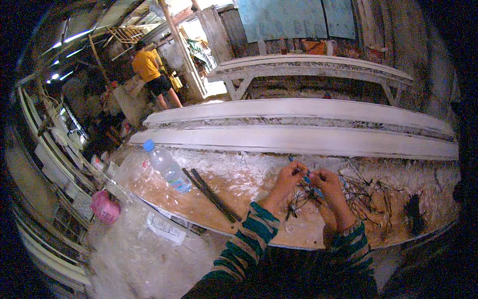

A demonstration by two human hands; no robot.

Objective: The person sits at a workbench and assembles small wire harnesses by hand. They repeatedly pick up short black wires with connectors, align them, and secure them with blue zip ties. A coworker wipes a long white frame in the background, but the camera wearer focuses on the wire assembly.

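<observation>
Close together over the work table (254, 182), my left hand (288, 182) and my right hand (330, 188) are both pinched on a thin blue strip (308, 178). Its exact kind is too small to tell. Below and beside my hands lies a loose tangle of thin dark strands (371, 199), with more blue bits among them. A dark bristly bundle (414, 213) rests to the right of the tangle. Left of my hands, two long dark sticks (211, 195) lie side by side, slanting toward the near edge.
A clear plastic bottle with a blue cap (168, 168) leans across the table's left part. Long white boards (298, 137) run along the far side. A pink bag-like thing (105, 206) is at the lower left. Farther back, a person in a yellow top (146, 66) stands near a doorway.
</observation>
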